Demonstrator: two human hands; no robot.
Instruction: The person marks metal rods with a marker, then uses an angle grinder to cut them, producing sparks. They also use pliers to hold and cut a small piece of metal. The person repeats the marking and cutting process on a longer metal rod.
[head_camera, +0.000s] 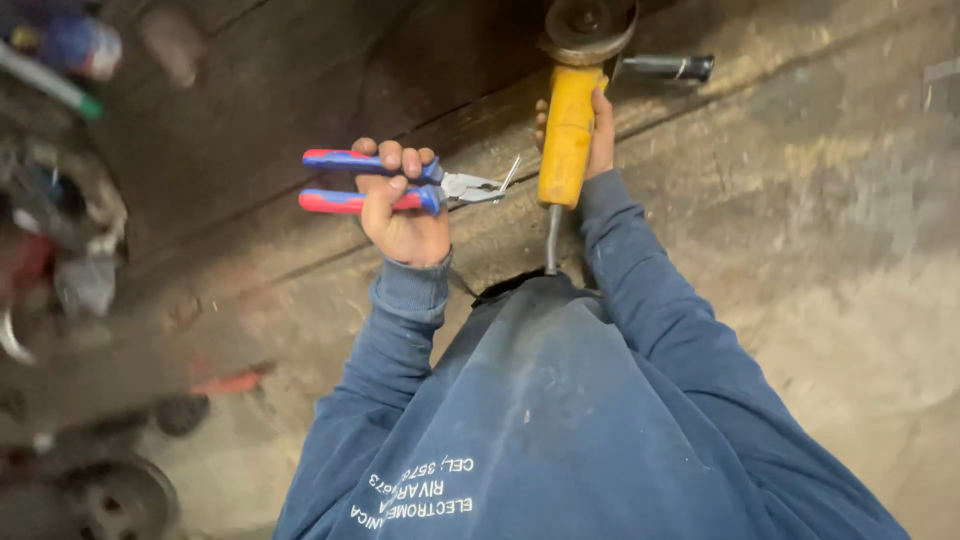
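Left hand (402, 215) holds pliers (400, 185), handles pointing left, jaws right, gripping a small metal piece (510, 173). Just right of that, right hand (598, 130) holds angle grinder (570, 120), disc end forward, side handle (668, 67) sticking right, cable (552, 240) running back. Wheel (115, 500) on floor (850, 250), far left, near side.

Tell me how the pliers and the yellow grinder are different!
The pliers have red-and-blue handles; the angle grinder has a yellow body. The pliers lie sideways in the left hand, their metal tips pinching a thin bit of metal; the grinder points away in the right hand. The grinder has a round disc, a black side handle and a cable; the pliers have none. Both are hand-held tools.
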